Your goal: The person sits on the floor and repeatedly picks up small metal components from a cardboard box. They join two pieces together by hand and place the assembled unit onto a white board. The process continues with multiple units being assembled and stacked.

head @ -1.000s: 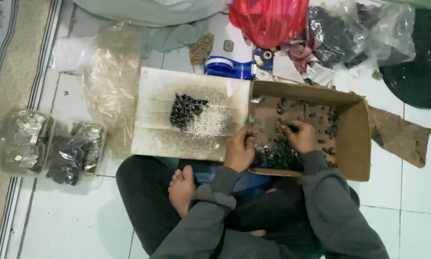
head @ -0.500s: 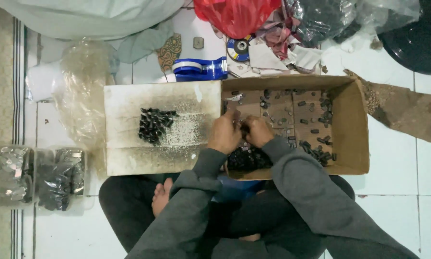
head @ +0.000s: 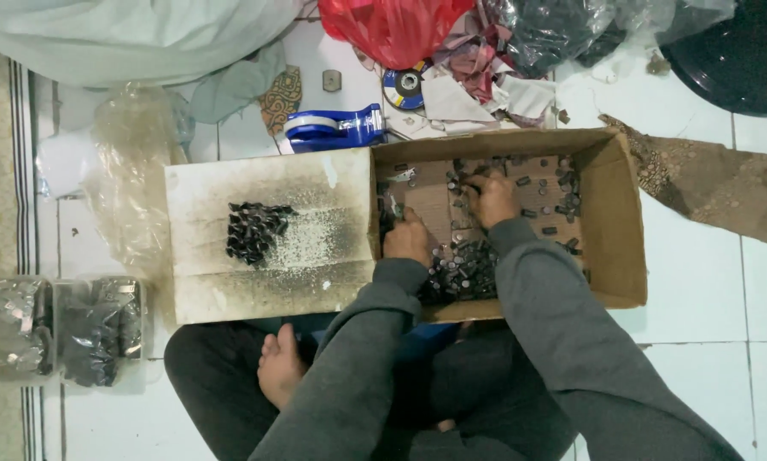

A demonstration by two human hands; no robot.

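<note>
I sit cross-legged on a tiled floor before a shallow cardboard box (head: 618, 222) strewn with several small dark metal pieces (head: 460, 269). My left hand (head: 407, 239) rests in the box near its left wall, fingers curled around small pieces. My right hand (head: 488, 198) reaches further in, fingers bent down on the scattered pieces. To the left, a flat cardboard sheet (head: 204, 282) carries a heap of the same dark pieces (head: 253, 230) beside pale dust.
A blue tape dispenser (head: 332, 128) lies just behind the box, with a grinding disc (head: 405, 85), red bag (head: 392, 26) and crumpled plastic beyond. Two filled clear bags (head: 59, 329) sit at the left. My bare foot (head: 278, 367) lies below the sheet.
The view has shifted so box and sheet sit more centred. My right hand has moved deeper into the box, away from my left hand, which stays near the left wall.
</note>
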